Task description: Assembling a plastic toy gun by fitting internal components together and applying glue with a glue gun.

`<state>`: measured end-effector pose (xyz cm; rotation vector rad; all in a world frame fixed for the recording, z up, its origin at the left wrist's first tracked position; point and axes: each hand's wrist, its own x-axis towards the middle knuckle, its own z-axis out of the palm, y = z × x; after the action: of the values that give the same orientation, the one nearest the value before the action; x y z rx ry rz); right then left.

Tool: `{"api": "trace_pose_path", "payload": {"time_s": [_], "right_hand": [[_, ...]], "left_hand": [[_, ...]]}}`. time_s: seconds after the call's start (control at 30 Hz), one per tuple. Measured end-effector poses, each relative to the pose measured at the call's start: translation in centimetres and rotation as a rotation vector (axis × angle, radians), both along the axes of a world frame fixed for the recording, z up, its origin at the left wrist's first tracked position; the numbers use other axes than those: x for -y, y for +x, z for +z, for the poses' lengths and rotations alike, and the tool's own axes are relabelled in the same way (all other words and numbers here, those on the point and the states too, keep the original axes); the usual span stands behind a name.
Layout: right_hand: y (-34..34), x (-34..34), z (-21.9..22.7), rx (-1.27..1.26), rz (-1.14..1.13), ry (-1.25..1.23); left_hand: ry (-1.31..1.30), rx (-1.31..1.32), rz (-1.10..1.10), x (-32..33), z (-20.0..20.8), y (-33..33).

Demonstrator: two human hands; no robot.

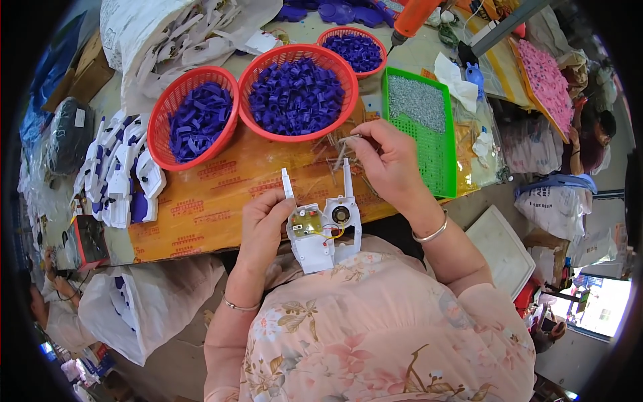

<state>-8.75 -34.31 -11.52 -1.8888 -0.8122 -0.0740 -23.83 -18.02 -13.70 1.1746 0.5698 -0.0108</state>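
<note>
My left hand is closed on a white plastic walkie-talkie shell, gripping its left edge below the stubby antenna. The shell lies opened in two halves at the table's near edge, against my clothing. A small circuit board sits in the left half; a round black speaker sits in the right one, with thin wires between them. Above it, my right hand pinches a thin, pale rod between thumb and forefinger. Several similar thin rods lie loose on the table just under that hand.
Red baskets of purple plastic parts stand behind. Small metal pieces fill part of a green tray at right. White shells are piled left. An orange power screwdriver hangs above. Another person is far right.
</note>
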Motion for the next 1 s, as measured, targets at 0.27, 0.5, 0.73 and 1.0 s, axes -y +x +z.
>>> {"api": "trace_pose_path", "payload": {"time_s": [0.27, 0.5, 0.73, 1.0], "right_hand": [[-0.3, 0.3, -0.2, -0.545, 0.111, 0.168], [-1.3, -0.3, 0.6, -0.828, 0.241, 0.258], [-3.1, -2.0, 0.3, -0.790, 0.342, 0.210], [-4.0, -2.9, 0.4, -0.691, 0.386, 0.113]], "left_hand": [[0.038, -0.003, 0.009, 0.0, -0.1, -0.2], [-0.011, -0.014, 0.002, 0.1, 0.3, -0.1], [-0.080, 0.008, -0.026, 0.2, 0.4, 0.4], [-0.106, 0.006, -0.066, 0.2, 0.8, 0.2]]}}
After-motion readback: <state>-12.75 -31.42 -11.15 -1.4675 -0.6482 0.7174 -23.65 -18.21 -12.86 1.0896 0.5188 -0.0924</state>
